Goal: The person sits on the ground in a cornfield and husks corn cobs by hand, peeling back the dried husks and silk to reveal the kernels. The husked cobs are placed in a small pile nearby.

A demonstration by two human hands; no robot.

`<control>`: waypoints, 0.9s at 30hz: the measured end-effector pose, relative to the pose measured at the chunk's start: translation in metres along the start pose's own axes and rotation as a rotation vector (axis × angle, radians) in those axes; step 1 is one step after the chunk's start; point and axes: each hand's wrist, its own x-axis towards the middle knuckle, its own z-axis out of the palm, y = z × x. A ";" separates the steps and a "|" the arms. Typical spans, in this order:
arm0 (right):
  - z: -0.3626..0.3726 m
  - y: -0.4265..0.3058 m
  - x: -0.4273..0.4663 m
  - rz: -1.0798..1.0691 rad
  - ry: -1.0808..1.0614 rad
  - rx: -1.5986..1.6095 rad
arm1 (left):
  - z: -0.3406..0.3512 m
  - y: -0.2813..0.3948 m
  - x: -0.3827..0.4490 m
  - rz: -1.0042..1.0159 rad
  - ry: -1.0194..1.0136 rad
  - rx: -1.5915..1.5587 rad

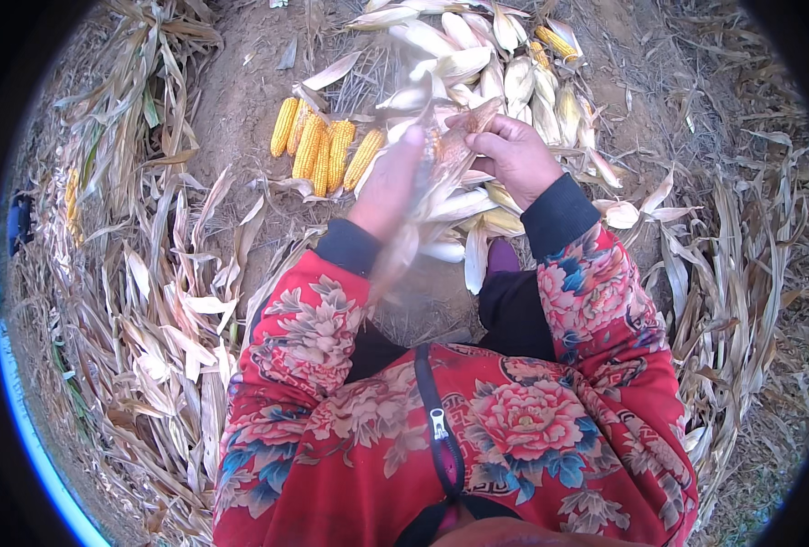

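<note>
Between my two hands is an ear of corn (434, 145) with its dry husk (449, 161) partly pulled apart, so a few kernels show. My right hand (513, 154) pinches the brown upper part of the husk between thumb and fingers. My left hand (394, 178) is blurred and grips the ear from the left side; its fingers are mostly hidden. Loose husk hangs blurred below it. Just beyond and under my hands lies a pile of ears in pale husks (462, 65). Bare yellow corn cobs (321, 154) lie side by side to the left of my left hand.
Two more yellow ears, one of them a cob (556, 43), lie at the pile's far right. Dry corn stalks and leaves are heaped at left (165, 342) and right (725, 273). A purple shoe (503, 257) touches the near edge of the pile. Bare soil (240, 89) shows between.
</note>
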 end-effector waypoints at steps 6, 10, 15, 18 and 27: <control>0.000 -0.004 0.002 -0.116 -0.012 -0.443 | -0.001 -0.009 0.002 0.114 -0.145 0.167; -0.008 0.010 0.006 -0.077 0.051 -0.328 | 0.000 -0.005 -0.002 0.028 -0.147 0.248; 0.009 -0.005 -0.005 0.040 0.102 0.070 | -0.015 -0.017 0.006 0.303 -0.062 0.649; 0.009 -0.002 -0.004 0.077 0.055 0.168 | -0.012 -0.020 0.005 0.474 -0.049 0.664; 0.015 0.002 -0.003 -0.036 0.141 0.102 | -0.014 -0.020 0.009 0.519 0.061 0.466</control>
